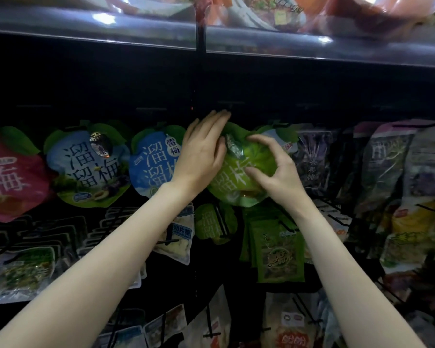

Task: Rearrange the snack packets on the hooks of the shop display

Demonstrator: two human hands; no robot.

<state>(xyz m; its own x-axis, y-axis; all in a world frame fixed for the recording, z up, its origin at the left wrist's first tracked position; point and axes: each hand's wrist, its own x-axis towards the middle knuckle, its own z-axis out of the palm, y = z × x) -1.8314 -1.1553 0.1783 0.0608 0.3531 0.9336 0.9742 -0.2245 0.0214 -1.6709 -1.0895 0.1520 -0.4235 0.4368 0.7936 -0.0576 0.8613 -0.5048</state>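
A round green plum snack packet hangs in the top row of the dark display, at the middle. My left hand lies over its left side with fingers stretched up past its top edge. My right hand grips its right side, index finger curled over the top and thumb pressed on the front. To the left hang a light-blue packet, a blue-and-green packet and a pink packet. The hook behind the green packet is hidden.
A smaller green round packet and green rectangular packets hang just below. Dark packets and mixed bags fill the right side. Black hooks jut out at right. A glossy shelf edge runs overhead.
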